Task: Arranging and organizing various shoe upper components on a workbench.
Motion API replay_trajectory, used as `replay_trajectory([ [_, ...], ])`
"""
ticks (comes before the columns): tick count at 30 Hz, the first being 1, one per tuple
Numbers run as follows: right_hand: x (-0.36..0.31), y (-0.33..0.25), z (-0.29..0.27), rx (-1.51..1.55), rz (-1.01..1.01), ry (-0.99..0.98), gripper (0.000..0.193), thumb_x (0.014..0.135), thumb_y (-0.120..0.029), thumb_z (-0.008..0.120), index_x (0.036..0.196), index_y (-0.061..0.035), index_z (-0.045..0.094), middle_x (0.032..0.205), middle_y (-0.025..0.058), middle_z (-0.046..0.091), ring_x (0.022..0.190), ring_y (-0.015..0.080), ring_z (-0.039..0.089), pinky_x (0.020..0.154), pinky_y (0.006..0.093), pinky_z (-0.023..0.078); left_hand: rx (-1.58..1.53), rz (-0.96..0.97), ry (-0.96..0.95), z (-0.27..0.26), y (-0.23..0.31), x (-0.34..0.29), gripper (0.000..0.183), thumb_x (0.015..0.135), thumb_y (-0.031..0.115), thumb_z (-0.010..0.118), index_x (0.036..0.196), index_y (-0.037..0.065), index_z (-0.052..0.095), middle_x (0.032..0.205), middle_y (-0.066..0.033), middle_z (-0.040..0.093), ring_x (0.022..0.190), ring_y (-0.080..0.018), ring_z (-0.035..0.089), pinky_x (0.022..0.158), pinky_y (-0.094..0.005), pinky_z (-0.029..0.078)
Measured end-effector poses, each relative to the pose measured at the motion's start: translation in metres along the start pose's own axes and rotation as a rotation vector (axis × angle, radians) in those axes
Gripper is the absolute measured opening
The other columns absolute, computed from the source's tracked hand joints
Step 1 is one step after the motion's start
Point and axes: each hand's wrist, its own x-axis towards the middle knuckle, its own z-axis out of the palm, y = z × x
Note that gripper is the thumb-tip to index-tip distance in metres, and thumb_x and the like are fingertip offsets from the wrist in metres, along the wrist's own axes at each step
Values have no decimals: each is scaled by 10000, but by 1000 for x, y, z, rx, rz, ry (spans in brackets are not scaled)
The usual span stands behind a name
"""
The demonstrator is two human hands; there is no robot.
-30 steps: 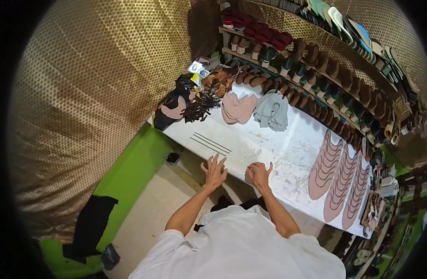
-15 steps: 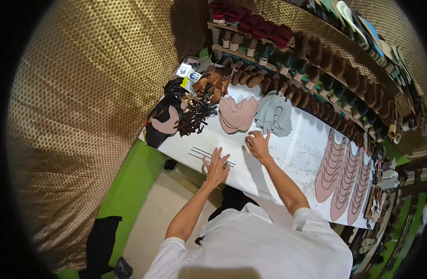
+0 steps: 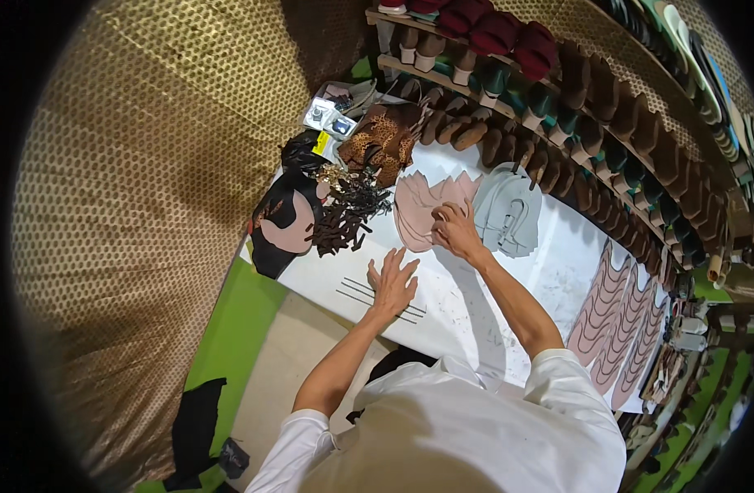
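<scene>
Over several thin dark strips [image 3: 356, 286] on the white table, my left hand [image 3: 393, 285] lies with fingers spread, holding nothing. My right hand [image 3: 459, 233] is at the lower right of a stack of pink cut pieces [image 3: 418, 205], its fingers bent, apart and reaching over the stack; I see no piece lifted in it. Just right of that hand lies a stack of pale grey cut pieces [image 3: 508, 209], a loop-shaped one on top.
Dark short strips [image 3: 344, 222], black and pink pieces [image 3: 287, 226] and leopard-print material [image 3: 383, 144] crowd the table's left end. Rows of pink curved pieces [image 3: 611, 320] cover the right end. Racks of brown shoe lasts [image 3: 615, 123] line the back.
My right hand has moved left and away from me, from below the grey stack onto the pink stack. My left hand has shifted slightly over the strips. The view has shifted a little.
</scene>
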Motion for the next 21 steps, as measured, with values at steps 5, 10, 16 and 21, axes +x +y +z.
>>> replay_trajectory([
  [5, 37, 18, -10, 47, 74, 178, 67, 854, -158, 719, 878, -110, 760, 1271, 56, 654, 1304, 285, 529, 1190, 680, 196, 27, 54, 12, 5, 10, 39, 432, 910, 238, 702, 1337, 179, 670, 1590, -140, 423, 1502, -371, 310, 1127, -787, 116],
  [10, 78, 37, -30, -20, 63, 151, 89, 864, -176, 711, 898, -120, 771, 1263, 51, 666, 1284, 269, 545, 1191, 684, 190, 141, 56, 3, 18, 12, 76, 448, 952, 332, 645, 1370, 171, 649, 1602, -106, 425, 1509, -393, 274, 1103, -825, 95],
  [16, 113, 47, -58, -152, 77, 147, 142, 873, -171, 707, 1002, -127, 749, 1259, 29, 661, 1268, 252, 564, 1205, 698, 170, 232, 43, -102, 14, 4, 89, 476, 934, 316, 645, 1389, 179, 628, 1572, -90, 449, 1501, -399, 273, 1093, -844, 81],
  [21, 134, 56, -114, -164, 137, 345, 147, 917, -154, 694, 1063, -133, 695, 1297, 33, 644, 1303, 260, 547, 1199, 687, 167, 209, 95, -115, 10, 7, 90, 481, 918, 289, 659, 1385, 179, 628, 1561, -100, 454, 1498, -411, 270, 1092, -846, 76],
])
